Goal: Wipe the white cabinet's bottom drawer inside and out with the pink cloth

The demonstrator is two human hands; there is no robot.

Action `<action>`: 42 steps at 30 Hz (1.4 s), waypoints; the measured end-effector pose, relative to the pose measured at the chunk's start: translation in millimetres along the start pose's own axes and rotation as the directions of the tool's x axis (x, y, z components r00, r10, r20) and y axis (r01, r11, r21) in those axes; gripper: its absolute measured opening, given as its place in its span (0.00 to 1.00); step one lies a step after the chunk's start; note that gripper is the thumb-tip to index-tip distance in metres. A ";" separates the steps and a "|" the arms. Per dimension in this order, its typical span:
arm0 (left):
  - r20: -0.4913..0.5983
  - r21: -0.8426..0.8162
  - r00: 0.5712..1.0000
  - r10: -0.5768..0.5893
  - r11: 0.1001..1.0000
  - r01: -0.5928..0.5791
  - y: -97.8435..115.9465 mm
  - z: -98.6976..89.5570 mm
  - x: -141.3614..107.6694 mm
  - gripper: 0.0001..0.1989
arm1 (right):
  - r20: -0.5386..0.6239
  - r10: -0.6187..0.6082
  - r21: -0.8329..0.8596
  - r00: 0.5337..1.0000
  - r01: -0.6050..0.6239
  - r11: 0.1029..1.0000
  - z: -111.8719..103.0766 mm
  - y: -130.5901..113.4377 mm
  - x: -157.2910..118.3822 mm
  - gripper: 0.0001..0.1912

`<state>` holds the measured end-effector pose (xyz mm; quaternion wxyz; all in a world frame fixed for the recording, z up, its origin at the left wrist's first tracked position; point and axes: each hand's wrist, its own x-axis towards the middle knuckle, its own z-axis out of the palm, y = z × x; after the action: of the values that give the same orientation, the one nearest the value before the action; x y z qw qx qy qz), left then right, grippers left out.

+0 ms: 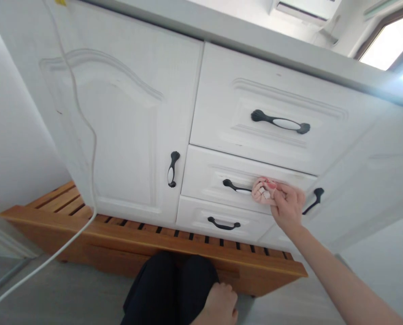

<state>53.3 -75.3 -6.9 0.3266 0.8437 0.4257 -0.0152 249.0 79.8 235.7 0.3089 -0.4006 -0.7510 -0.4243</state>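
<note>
A long orange-brown wooden bench with a slatted top (262,275) stood low on a smooth grey floor (96,293). Toward the upper right, a white box-shaped air conditioner (306,10) hung on a plain white wall (252,8), near a brown-framed glass window (389,43) bright with glaring daylight.

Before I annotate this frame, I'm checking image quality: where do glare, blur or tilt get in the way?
Head view: the window glares nearly white, with haze over the countertop's right end; head view: the right hand and pink cloth look slightly soft, the top drawer handle clearer; head view: the cabinet appears tilted.
</note>
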 end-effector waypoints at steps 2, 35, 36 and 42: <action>-0.006 0.024 1.000 0.000 1.000 0.001 1.2 4.0 -0.7 0.20 | -0.045 0.068 -0.002 0.997 -0.068 0.998 7.4 -8.1 -11.8 0.17; -0.036 0.006 0.998 -0.046 0.999 0.046 -6.8 -4.5 -10.3 0.19 | 0.078 -0.475 0.406 0.877 0.407 0.818 52.2 -158.0 46.9 0.15; -0.037 -0.002 0.998 -0.043 0.999 0.043 -6.7 -5.2 -9.9 0.19 | 0.098 -0.451 0.373 0.887 0.387 0.843 47.5 -141.7 36.8 0.16; -0.071 -0.054 0.997 -0.032 0.998 0.028 -4.9 -6.4 -6.3 0.18 | 0.188 -0.277 0.174 0.942 0.246 0.954 21.7 -43.3 -29.1 0.21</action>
<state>44.1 -74.1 -2.6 0.3328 0.8283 0.4503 0.0214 223.1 75.4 185.6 0.1975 -0.3157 -0.8553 -0.3602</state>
